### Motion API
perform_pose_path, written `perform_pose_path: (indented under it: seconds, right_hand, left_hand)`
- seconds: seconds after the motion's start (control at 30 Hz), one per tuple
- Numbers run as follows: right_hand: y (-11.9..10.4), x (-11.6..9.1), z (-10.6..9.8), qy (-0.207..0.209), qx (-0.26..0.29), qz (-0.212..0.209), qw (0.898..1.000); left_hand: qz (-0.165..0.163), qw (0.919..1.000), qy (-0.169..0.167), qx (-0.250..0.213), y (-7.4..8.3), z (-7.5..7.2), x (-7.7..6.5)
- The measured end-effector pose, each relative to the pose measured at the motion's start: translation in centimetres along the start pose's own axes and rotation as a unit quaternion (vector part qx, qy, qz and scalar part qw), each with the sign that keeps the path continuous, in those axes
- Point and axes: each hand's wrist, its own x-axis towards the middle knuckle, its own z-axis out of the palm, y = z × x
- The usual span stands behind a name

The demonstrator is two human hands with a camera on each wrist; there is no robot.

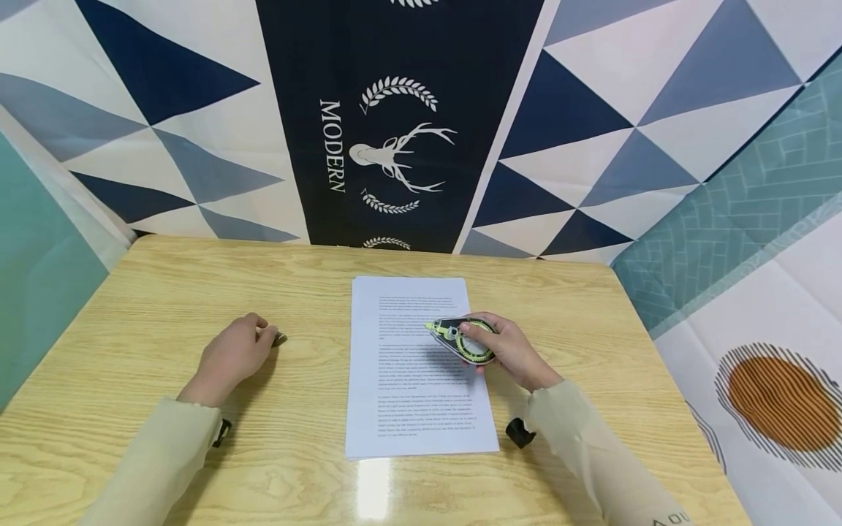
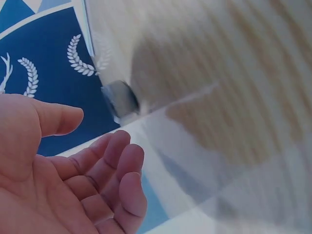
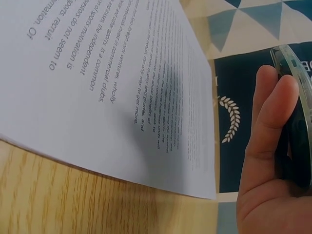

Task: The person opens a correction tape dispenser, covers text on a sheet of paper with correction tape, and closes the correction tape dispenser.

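Note:
My right hand (image 1: 509, 351) holds a black and lime-green correction tape (image 1: 463, 340) above the right side of a stack of printed paper (image 1: 414, 431), thumb on its upper face. The tape's narrow lime tip points left. In the right wrist view, my fingers (image 3: 273, 117) lie against the dark body of the correction tape (image 3: 300, 117), partly cut off by the frame edge. Left of the paper, my left hand (image 1: 233, 358) hovers over the table with loosely curled fingers and an empty palm. Just past its fingertips is a small dark, partly clear piece (image 2: 122, 100), too blurred to identify.
The paper lies flat on a wooden table (image 1: 302, 431) near its middle. Behind the table hangs a patterned cloth (image 1: 388, 51) with a deer head and triangles. A dark wrist device (image 1: 520, 432) shows below the right sleeve.

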Motion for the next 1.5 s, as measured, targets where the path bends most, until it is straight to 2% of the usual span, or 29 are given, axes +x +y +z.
perform_pose_path:
  seconds: [0.2,0.43,0.9,1.17,1.5]
  right_hand:
    - [0.0,-0.1,-0.2,0.0,-0.003,-0.006,1.0]
    - [0.2,-0.2,-0.4,0.002,0.004,-0.008,1.0]
    - [0.1,-0.5,-0.5,0.005,0.005,-0.006,1.0]
    - [0.3,-0.5,-0.5,0.003,0.006,-0.007,1.0]
    - [0.7,-0.4,-0.8,0.007,-0.002,-0.002,1.0]
  left_hand:
    - [0.032,0.999,0.031,-0.009,1.6,0.0,-0.3]
    - [0.074,0.9962,0.047,-0.002,3.9,0.6,-0.3]
    - [0.116,0.9921,0.046,0.017,8.8,3.9,0.9]
    - [0.112,0.9921,0.009,0.056,10.9,5.8,1.8]
    - [0.097,0.992,-0.043,0.069,11.9,7.4,2.7]
